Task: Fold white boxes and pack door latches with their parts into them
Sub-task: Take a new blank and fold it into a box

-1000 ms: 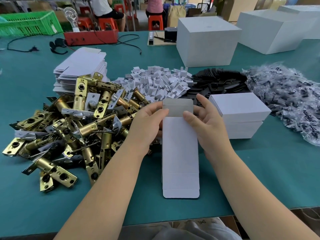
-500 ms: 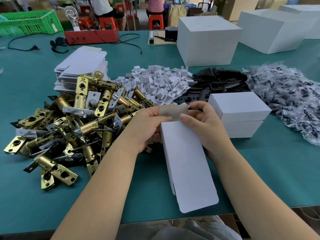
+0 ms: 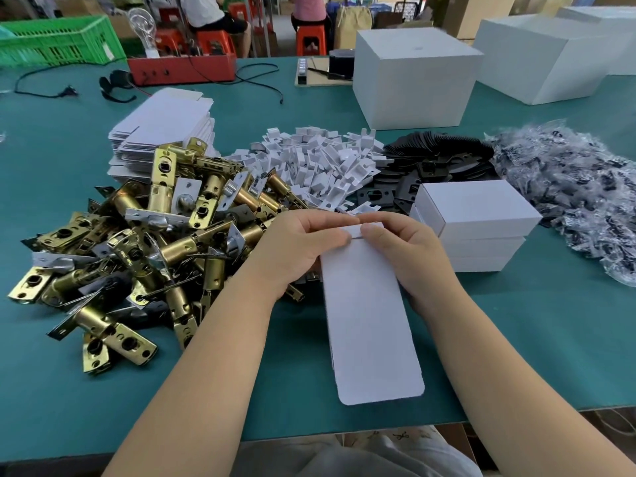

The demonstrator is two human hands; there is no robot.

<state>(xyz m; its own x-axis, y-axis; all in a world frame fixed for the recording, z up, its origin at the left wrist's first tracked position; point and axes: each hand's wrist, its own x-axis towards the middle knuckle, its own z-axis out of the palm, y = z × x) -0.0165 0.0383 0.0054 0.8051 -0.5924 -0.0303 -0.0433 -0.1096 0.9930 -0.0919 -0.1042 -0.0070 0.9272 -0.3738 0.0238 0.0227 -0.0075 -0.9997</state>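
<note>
Pinching the far flap of a flat white box (image 3: 370, 315), the left hand (image 3: 296, 249) and right hand (image 3: 406, 249) meet at its top. Its long axis runs back toward the desk's (image 3: 537, 339) near edge, latches (image 3: 144, 242) heaped just left.

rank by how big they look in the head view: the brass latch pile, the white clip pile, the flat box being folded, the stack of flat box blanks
1. brass latch pile
2. white clip pile
3. flat box being folded and stack of flat box blanks: look alike, and the folded one is nearer, so unranked.

Left hand (image 3: 296, 249) and right hand (image 3: 406, 256) together, fingertips pinching.
</note>
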